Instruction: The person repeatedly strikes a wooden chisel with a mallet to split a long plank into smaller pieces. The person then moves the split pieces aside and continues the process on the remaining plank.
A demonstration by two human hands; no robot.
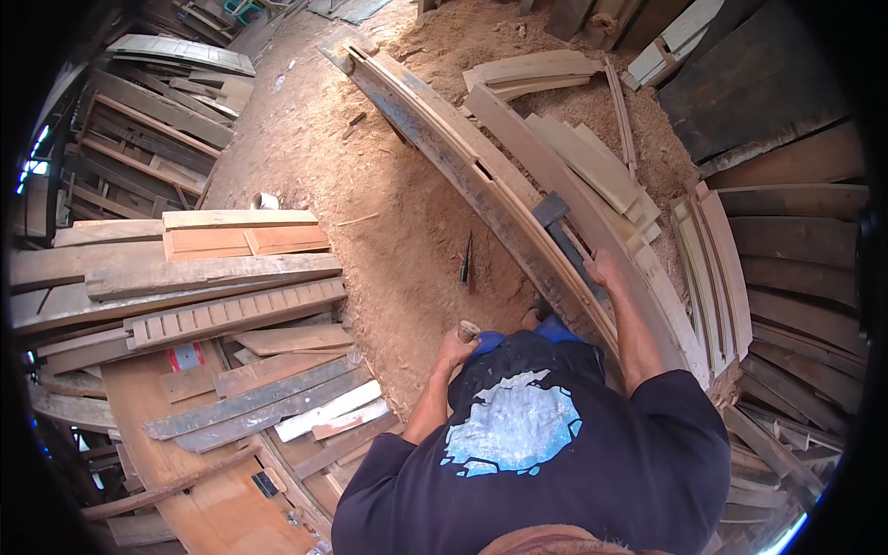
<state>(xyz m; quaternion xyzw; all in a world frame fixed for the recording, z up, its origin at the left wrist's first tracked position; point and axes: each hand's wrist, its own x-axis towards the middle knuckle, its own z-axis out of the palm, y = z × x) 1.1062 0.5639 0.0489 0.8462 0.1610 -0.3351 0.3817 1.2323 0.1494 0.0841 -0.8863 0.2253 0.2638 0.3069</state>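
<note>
My left hand [455, 350] clenched around a wooden handle [468, 329]; my right hand [606, 270] grasping the dark tool [561, 231] lying on the long beam [481, 176] ahead

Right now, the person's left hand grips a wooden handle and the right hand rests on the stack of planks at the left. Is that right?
Not quite. The left hand does grip a wooden handle, but the right hand rests on the long curved beam at the person's right, not on a stack of planks at the left. The head view shows it.
</note>
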